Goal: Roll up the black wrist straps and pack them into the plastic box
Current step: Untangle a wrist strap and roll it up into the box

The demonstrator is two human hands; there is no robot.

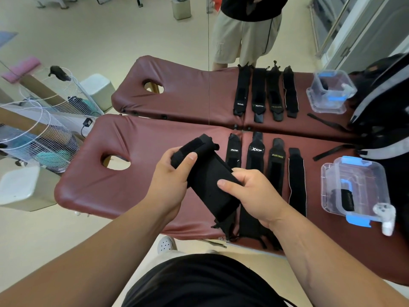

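We read the writing first. Four more straps lie flat, side by side, on the dark red massage bed [124, 187], just right of the hands. The first strap [233, 151] has a small white label, but it is too blurred for us to read. The second strap [255, 151] shows "XTEP" in white letters. The third strap [276, 160] shows "XUEYING" in yellow-green letters. The fourth strap [297, 180] has a pale edge, and we see no writing on it.

Both forearms reach forward from the bottom of the view and meet over the massage bed. Between the hands is one black wrist strap [208, 180], held above the bed. It is tilted from the upper left down to the lower right, and its lower end hangs near the front edge of the bed. The left hand [174, 180] grips the upper end: its thumb lies on top and the other fingers are curled under the strap. The right hand [254, 191] grips the middle part, with the thumb pressed on the cloth and the fingers curled round its far edge.

The clear plastic box [327, 173] with blue clips stands open at the right side of the bed, well apart from the hands. One rolled strap [347, 199] is inside it.
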